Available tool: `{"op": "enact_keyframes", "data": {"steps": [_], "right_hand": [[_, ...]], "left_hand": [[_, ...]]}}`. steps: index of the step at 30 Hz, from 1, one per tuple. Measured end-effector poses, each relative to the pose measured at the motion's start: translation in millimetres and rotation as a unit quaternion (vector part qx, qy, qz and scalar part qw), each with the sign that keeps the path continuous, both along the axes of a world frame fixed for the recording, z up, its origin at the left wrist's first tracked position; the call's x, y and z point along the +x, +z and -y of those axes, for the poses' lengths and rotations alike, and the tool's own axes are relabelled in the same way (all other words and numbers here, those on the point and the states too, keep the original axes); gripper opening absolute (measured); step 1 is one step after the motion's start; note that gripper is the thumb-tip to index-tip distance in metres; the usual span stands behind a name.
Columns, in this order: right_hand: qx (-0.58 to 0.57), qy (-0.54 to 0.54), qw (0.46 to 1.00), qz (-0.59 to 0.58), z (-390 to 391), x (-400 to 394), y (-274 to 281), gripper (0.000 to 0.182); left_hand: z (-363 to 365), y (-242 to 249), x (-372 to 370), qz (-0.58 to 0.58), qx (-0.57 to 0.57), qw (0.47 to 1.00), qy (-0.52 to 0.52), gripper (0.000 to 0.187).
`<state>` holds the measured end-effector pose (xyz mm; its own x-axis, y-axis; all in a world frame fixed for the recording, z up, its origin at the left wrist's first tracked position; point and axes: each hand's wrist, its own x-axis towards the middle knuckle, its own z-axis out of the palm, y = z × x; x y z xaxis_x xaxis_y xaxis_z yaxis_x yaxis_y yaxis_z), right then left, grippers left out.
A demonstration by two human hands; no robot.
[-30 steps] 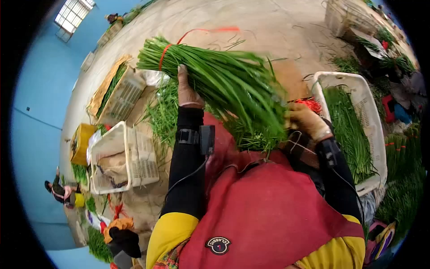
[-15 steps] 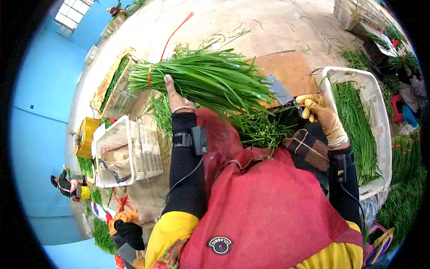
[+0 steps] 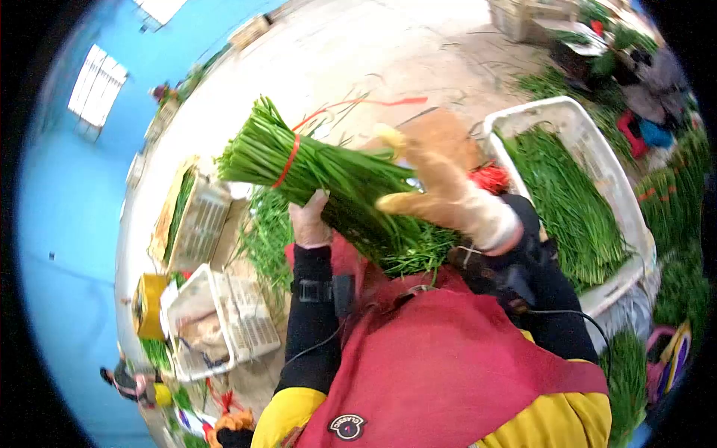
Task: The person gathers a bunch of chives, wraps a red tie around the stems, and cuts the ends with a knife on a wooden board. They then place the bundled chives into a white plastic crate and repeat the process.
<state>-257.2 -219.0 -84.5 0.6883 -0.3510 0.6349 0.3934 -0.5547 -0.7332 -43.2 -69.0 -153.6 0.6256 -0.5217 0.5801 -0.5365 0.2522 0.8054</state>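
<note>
A thick bundle of green chives (image 3: 340, 168) with a red tie (image 3: 287, 161) round it lies across my lap, its cut ends raised to the upper left. Gripping it from below, just past the tie, is my gloved left hand (image 3: 311, 221). My right hand (image 3: 455, 194), in a tan glove, reaches over the leafy end with thumb and fingers spread, and nothing shows in it. Behind that hand is a brown board (image 3: 441, 127), partly covered. Loose chive leaves (image 3: 426, 252) lie beneath the bundle. The cleaver cannot be clearly made out.
A white crate (image 3: 590, 299) of chives stands at my right, beside red ties (image 3: 490, 179). Another white crate (image 3: 250, 317) holds brownish material at my left. More chives (image 3: 665, 224) are heaped at the far right. A person (image 3: 133, 382) sits far left.
My right hand has let go of the cleaver and moved left, opening over the bundle. The bundle has turned so its tied, cut end points more upward. The view has shifted.
</note>
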Motion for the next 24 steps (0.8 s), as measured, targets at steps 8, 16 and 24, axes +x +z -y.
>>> {"op": "enact_keyframes", "data": {"steps": [8,16,24], "right_hand": [[0.293,0.202,0.921,0.161,-19,-14,-20,0.097],[0.180,-0.105,0.941,0.267,5,-139,4,0.089],[0.246,-0.311,0.816,0.421,-18,-350,11,0.057]], "left_hand": [[29,29,-23,-0.233,0.074,0.928,-0.281,0.076],[83,70,-193,-0.099,0.046,0.905,-0.412,0.085],[105,5,-218,0.105,0.406,0.674,-0.609,0.042]]}}
